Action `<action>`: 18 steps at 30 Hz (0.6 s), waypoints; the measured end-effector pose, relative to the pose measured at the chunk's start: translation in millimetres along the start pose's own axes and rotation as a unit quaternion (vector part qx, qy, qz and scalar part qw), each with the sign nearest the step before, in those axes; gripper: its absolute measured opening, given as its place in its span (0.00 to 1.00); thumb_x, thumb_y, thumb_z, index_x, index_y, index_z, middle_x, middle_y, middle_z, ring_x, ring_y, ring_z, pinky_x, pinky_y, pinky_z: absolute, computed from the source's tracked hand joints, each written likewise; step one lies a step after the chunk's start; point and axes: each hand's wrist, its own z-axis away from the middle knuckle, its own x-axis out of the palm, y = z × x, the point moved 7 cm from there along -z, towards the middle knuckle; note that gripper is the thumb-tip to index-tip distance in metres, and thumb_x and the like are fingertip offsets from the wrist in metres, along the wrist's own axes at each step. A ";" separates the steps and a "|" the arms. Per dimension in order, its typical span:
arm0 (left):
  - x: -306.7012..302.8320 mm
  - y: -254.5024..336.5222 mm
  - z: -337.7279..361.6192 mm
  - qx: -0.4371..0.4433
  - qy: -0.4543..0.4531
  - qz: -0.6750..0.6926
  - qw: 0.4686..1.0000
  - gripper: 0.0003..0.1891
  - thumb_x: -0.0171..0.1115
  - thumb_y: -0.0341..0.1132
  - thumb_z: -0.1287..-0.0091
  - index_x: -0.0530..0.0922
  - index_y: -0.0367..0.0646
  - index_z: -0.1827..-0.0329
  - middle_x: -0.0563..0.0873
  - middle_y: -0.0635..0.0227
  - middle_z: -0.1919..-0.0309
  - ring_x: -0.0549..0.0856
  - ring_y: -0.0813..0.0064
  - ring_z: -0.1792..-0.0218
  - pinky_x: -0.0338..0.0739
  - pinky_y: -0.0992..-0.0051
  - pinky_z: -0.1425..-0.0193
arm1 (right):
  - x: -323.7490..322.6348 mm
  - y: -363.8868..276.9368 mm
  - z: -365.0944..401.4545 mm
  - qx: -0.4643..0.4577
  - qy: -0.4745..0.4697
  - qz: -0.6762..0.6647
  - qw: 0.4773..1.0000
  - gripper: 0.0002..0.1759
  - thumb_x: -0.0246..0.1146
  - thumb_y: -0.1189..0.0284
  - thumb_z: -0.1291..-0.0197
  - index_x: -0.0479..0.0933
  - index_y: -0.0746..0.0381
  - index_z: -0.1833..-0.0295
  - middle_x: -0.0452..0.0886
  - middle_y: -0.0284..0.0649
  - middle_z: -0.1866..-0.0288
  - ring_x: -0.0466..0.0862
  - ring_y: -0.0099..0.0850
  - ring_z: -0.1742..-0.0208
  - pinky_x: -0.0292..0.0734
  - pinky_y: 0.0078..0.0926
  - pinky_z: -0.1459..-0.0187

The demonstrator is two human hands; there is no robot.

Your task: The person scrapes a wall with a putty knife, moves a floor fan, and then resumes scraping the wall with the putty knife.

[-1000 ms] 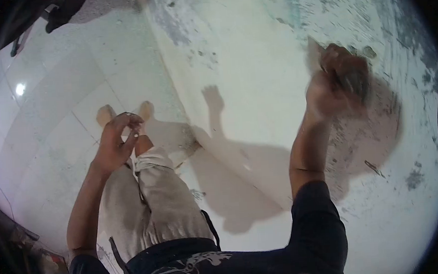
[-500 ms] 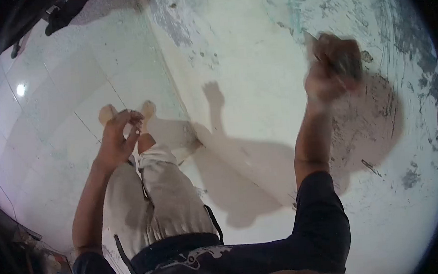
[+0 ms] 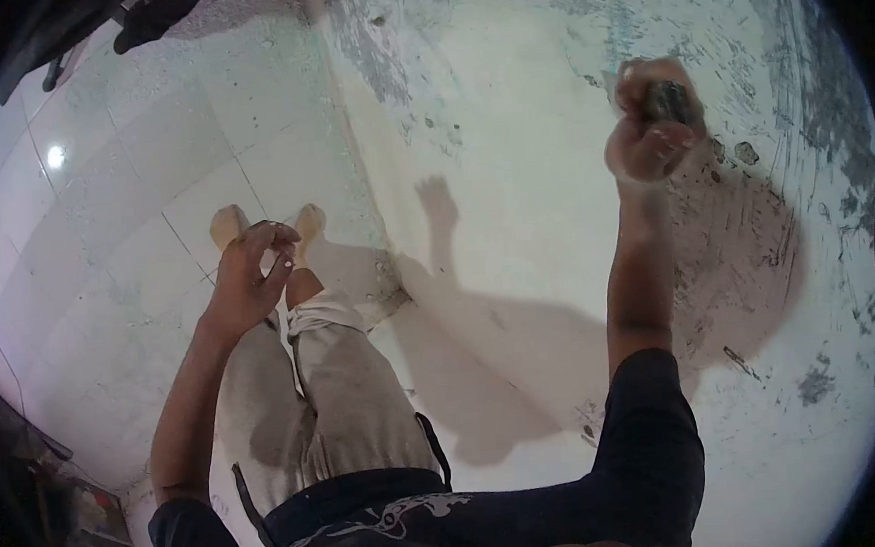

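Observation:
My right hand [image 3: 649,125] is closed round the dark handle of a scraper [image 3: 669,102] and held up at the wall [image 3: 507,99]. The fist hides most of the tool, and its blade does not show now. Around that hand the wall's pale coat is scratched, with grey patches and small chips. My left hand [image 3: 252,275] hangs over my legs with nothing in it, its fingers loosely bent and apart from the thumb.
A white tiled floor [image 3: 105,244] lies to the left, meeting the wall along a slanting line. Dark objects [image 3: 147,21] stand at the top left. Cluttered items [image 3: 92,515] sit at the bottom left. My bare feet [image 3: 309,221] are on the tiles.
My right hand has turned and shifted slightly, so the handle end faces me and the blade tip seen before is hidden. The view has shifted a little; my left hand keeps its pose.

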 end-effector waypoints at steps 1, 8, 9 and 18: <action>0.9 0.2 -1.5 0.007 0.000 -0.006 1.000 0.13 0.52 0.17 0.49 0.73 0.34 0.59 0.78 0.58 0.65 0.79 0.65 0.62 0.72 0.70 0.54 | -4.1 6.0 2.8 0.012 0.034 -0.028 0.999 0.32 0.35 0.47 0.33 0.63 0.64 0.76 0.61 0.32 0.83 0.57 0.19 0.84 0.47 0.19 0.83; 4.4 -0.3 -6.8 0.014 0.010 -0.026 1.000 0.13 0.52 0.17 0.49 0.73 0.33 0.59 0.78 0.58 0.66 0.78 0.67 0.63 0.72 0.71 0.55 | -6.7 47.3 1.9 0.126 0.079 -0.129 0.980 0.19 0.47 0.56 0.42 0.65 0.63 0.69 0.64 0.32 0.78 0.60 0.21 0.79 0.55 0.16 0.76; 2.1 -1.7 -10.5 0.011 0.017 -0.028 0.999 0.13 0.52 0.17 0.49 0.73 0.33 0.59 0.78 0.58 0.66 0.78 0.67 0.63 0.72 0.71 0.55 | -7.9 36.2 -6.0 0.065 0.104 -0.102 0.987 0.22 0.44 0.54 0.36 0.65 0.64 0.68 0.66 0.32 0.79 0.60 0.19 0.82 0.56 0.15 0.79; -6.1 -13.8 1.1 0.006 0.063 0.018 0.998 0.12 0.51 0.19 0.49 0.72 0.31 0.60 0.78 0.58 0.66 0.78 0.67 0.63 0.71 0.73 0.54 | 7.3 48.0 -6.7 0.120 -0.002 -0.336 0.934 0.18 0.56 0.58 0.40 0.63 0.62 0.69 0.64 0.35 0.70 0.61 0.27 0.72 0.58 0.20 0.71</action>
